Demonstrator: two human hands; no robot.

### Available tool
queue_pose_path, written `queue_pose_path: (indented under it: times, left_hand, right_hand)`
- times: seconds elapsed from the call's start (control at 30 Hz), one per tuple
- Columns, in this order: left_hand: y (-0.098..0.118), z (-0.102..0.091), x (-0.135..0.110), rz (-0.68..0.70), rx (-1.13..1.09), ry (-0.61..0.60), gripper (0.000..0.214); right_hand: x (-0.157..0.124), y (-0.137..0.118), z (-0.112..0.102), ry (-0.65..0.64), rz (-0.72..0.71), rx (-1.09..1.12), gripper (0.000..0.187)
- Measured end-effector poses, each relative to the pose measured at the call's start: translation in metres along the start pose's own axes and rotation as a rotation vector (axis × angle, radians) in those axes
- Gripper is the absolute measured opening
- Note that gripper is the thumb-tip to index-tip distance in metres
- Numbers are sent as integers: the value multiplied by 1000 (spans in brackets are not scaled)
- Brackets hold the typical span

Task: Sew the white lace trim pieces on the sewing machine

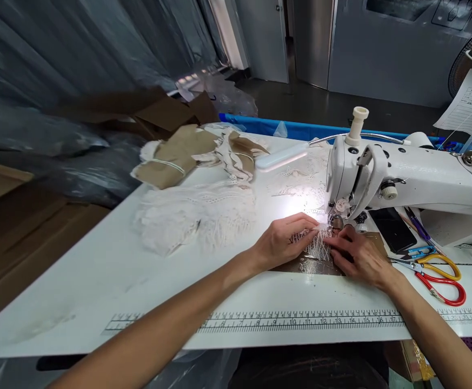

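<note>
A piece of white lace trim (319, 247) lies under the needle area of the white sewing machine (406, 175). My left hand (286, 241) pinches its left side, thumb and fingers close together beside the presser foot. On the other side, my right hand (357, 253) has its fingers bent and closed on the lace's right edge. Beneath the lace is a shiny brown plate (306, 265). The machine's lamp (283, 158) throws a bright glow just left of the needle, and the exact stitching point is hidden by the fingers and the foot.
Piles of white lace (195, 213) and tied tan fabric bundles (179, 154) rest at the table's left and back. Right of my hand are scissors (442, 273) and a black phone (393, 229). A printed ruler (280, 322) runs along the front edge. Cardboard boxes (28, 243) stand left.
</note>
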State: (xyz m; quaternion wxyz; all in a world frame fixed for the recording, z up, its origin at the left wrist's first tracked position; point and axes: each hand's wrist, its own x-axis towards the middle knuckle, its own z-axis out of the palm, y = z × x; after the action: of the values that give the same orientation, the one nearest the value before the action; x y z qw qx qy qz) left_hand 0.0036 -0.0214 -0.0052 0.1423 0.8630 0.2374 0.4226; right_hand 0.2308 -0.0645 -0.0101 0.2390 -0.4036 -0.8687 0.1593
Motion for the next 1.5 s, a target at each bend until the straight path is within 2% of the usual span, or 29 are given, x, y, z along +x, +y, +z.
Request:
queue_pose_path:
  times: [0.07,0.27,0.37,0.67,0.8,0.9,1.03,1.2,1.4,1.5]
  left_hand:
    - [0,0,0,16,-2,18,16]
    - [-2,4,-3,143,36,-132,14]
    - [-5,7,-4,207,40,-167,15]
    - [-6,9,-8,233,126,-195,19]
    - [-3,9,-11,248,201,-203,18]
    - [-2,10,-11,249,253,-215,19]
    - [0,10,-9,281,264,-234,19]
    - [4,6,-5,354,315,-225,21]
    - [-2,0,5,344,266,-424,32]
    - [-4,2,6,338,290,-431,34]
  right_hand:
    - [-3,0,0,-55,-40,-65,30]
    - [-4,-5,-4,-97,-81,-30,28]
    - [-4,-7,-7,-122,-74,-2,28]
    - [-4,-7,-9,-149,-17,10,29]
    - [-3,5,-8,-42,77,116,34]
    - [-2,10,-3,0,180,0,38]
    - [-2,11,2,-70,136,-108,38]
    - [-2,16,2,-83,87,-132,37]
    - [-4,21,0,-70,-24,-131,41]
    - [-4,19,-1,-68,-22,-137,40]
